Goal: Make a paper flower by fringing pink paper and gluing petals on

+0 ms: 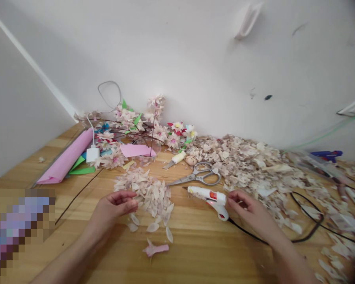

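Observation:
My left hand (116, 207) hovers at the lower edge of a pile of pale pink-and-cream petals (146, 193), its fingertips pinched close together. Whether something thin lies between them, I cannot tell. My right hand (245, 207) sits just right of a white hot glue gun (208, 199) with a lit red light, its fingers curled near the gun's rear. The gun lies on its side on the wooden table (177, 244). Steel scissors (197, 175) lie open-handled above it. Several loose petals and a pink flower piece (155, 249) lie below the pile.
A broad heap of dry petals (242, 169) spreads right of the scissors. Paper-flower branches (136, 132), pink paper (65, 157), a white charger (92, 154) and a taped knife (174, 159) stand at the back. A black cord (307, 213) and blue glue gun (327, 156) lie right.

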`<state>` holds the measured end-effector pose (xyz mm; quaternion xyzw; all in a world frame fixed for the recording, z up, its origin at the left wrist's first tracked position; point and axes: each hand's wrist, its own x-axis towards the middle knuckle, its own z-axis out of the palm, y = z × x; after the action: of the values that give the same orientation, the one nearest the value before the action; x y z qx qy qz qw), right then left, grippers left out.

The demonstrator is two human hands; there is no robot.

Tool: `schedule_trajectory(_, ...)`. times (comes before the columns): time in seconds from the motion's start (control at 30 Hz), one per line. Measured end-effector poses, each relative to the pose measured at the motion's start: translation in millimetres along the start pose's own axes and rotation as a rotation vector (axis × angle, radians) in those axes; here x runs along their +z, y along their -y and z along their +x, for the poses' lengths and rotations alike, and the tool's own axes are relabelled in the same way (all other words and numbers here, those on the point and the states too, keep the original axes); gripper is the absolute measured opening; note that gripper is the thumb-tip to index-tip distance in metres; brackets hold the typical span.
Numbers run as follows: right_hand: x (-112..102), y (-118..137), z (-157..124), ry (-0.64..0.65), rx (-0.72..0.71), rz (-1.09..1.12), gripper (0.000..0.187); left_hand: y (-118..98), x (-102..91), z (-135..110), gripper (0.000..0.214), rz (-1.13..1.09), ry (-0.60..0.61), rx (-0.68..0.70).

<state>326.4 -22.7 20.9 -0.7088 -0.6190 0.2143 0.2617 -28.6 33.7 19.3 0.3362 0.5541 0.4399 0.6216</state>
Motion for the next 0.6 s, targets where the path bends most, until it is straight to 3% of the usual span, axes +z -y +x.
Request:
schedule_trajectory(0.07, 0.6, 0.5, -2.7, 0.051, -0.039, -0.022, 0.02, -0.2, 0.1, -0.6, 0.03, 0.006, -0.001, 0.007)
schedule_trajectory(0.23, 7.4, -4.2, -10.5, 0.109, -0.106, -0.075, 0.049, -0.5, -0.3, -0.8, 0.039, 0.073, 0.017, -0.079)
schedule_trajectory(0.6, 18.0, 1.5, -10.1, 0.172, -0.105, -0.073, 0.057, -9.2, -4.4, 0.2, 0.04, 0.08, 0.025, -0.084)
